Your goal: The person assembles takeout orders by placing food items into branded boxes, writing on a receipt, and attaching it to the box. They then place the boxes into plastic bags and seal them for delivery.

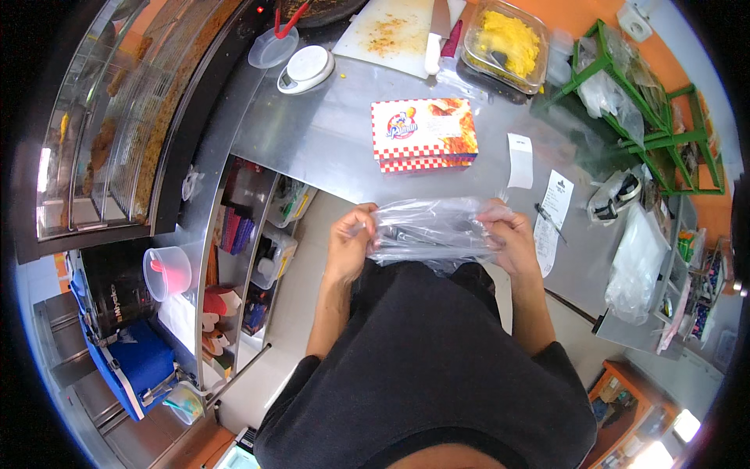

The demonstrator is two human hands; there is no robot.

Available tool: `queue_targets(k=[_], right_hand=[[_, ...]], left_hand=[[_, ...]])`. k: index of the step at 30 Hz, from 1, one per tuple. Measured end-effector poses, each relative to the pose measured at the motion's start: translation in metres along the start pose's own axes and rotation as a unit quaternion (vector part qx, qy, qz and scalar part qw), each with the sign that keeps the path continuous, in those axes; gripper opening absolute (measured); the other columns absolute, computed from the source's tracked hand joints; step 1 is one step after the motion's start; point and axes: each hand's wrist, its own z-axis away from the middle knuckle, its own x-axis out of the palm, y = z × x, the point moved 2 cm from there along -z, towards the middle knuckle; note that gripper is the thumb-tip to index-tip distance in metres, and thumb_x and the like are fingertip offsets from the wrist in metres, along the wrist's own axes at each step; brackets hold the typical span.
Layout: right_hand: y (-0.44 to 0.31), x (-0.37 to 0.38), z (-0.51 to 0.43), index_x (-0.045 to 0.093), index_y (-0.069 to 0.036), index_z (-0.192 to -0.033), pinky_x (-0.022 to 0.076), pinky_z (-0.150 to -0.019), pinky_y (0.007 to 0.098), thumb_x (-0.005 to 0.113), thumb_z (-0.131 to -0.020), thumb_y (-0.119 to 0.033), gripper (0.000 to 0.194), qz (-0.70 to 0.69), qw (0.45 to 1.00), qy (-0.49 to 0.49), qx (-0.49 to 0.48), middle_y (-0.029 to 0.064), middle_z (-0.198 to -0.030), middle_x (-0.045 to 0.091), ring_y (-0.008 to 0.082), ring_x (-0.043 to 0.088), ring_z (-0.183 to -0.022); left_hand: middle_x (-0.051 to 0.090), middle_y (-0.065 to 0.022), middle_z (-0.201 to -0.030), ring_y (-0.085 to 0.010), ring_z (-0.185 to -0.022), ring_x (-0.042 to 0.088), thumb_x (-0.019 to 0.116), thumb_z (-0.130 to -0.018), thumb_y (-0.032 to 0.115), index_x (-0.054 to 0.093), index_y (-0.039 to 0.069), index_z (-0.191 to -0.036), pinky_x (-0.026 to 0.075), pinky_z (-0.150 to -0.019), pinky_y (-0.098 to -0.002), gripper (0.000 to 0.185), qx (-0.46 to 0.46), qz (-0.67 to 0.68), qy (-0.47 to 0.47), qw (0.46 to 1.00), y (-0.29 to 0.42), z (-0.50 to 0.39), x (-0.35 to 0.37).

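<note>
Between my two hands a clear plastic bag is stretched sideways, in front of my body at the counter's front edge. My left hand pinches the bag's left side between thumb and fingers. On the other side my right hand grips the bag's right side. Just beyond the bag, a printed cardboard food box with a red-and-white checked border lies closed on the steel counter. A blank-looking paper slip and a long printed receipt with a pen across it lie right of the box.
At the back are a white kitchen scale, a cutting board, a white-handled knife and a clear container of yellow food. Green racks and plastic bags stand right. A glass display case borders the left.
</note>
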Motion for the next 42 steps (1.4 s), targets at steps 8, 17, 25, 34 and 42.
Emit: queue_targets(k=[8, 17, 25, 34, 42], right_hand=[[-0.054, 0.030, 0.012, 0.073, -0.009, -0.118, 0.0478, -0.101, 0.0491, 0.064, -0.095, -0.032, 0.034, 0.270, 0.962, -0.021, -0.010, 0.0207, -0.112, 0.072, 0.0376, 0.065, -0.112], [-0.005, 0.070, -0.020, 0.069, -0.006, -0.119, 0.0465, -0.098, 0.0539, 0.065, -0.094, -0.033, 0.037, 0.482, 0.873, 0.067, 0.037, 0.0233, -0.117, 0.067, 0.0409, 0.063, -0.111], [0.007, 0.037, 0.000, 0.054, -0.008, -0.138, 0.0363, -0.108, 0.0578, 0.072, -0.088, -0.040, 0.062, 0.325, 0.941, 0.050, 0.075, 0.0235, -0.135, 0.057, 0.0429, 0.052, -0.126], [-0.156, -0.018, -0.058, 0.036, -0.010, -0.159, 0.0248, -0.119, 0.0621, 0.080, -0.081, -0.048, 0.097, 0.328, 0.902, 0.015, -0.281, 0.0237, -0.154, 0.046, 0.0452, 0.039, -0.143], [-0.195, 0.061, -0.154, 0.026, -0.022, -0.163, 0.0340, -0.111, 0.0631, 0.077, -0.079, -0.043, 0.101, 0.589, 0.772, -0.115, -0.208, 0.0253, -0.152, 0.043, 0.0455, 0.044, -0.136]], left_hand=[[0.061, -0.0142, -0.118, -0.0216, -0.088, 0.064, 0.044, -0.082, -0.014, 0.073, 0.000, -0.079, 0.049, -0.073, -0.0297, 0.032, 0.136, -0.289, -0.189, 0.929, 0.021, -0.024, -0.004], [0.037, -0.0258, -0.140, -0.0467, -0.082, 0.070, 0.080, -0.076, 0.008, 0.063, -0.001, -0.123, 0.060, -0.075, -0.0523, 0.051, 0.106, -0.674, -0.034, 0.730, 0.009, -0.058, -0.001], [0.033, -0.0251, -0.151, -0.0494, -0.099, 0.068, 0.078, -0.076, 0.003, 0.067, 0.009, -0.118, 0.059, -0.087, -0.0499, 0.044, 0.098, -0.652, -0.203, 0.723, 0.012, -0.069, -0.025], [0.046, -0.0355, -0.149, -0.0510, -0.116, 0.064, 0.060, -0.081, -0.012, 0.071, 0.013, -0.109, 0.056, -0.093, -0.0477, 0.039, 0.132, -0.518, -0.255, 0.806, 0.031, -0.068, -0.024], [0.050, -0.0300, -0.150, -0.0429, -0.110, 0.070, 0.053, -0.081, -0.016, 0.074, 0.012, -0.110, 0.057, -0.087, -0.0419, 0.046, 0.179, -0.480, -0.312, 0.800, 0.029, -0.072, -0.032]])
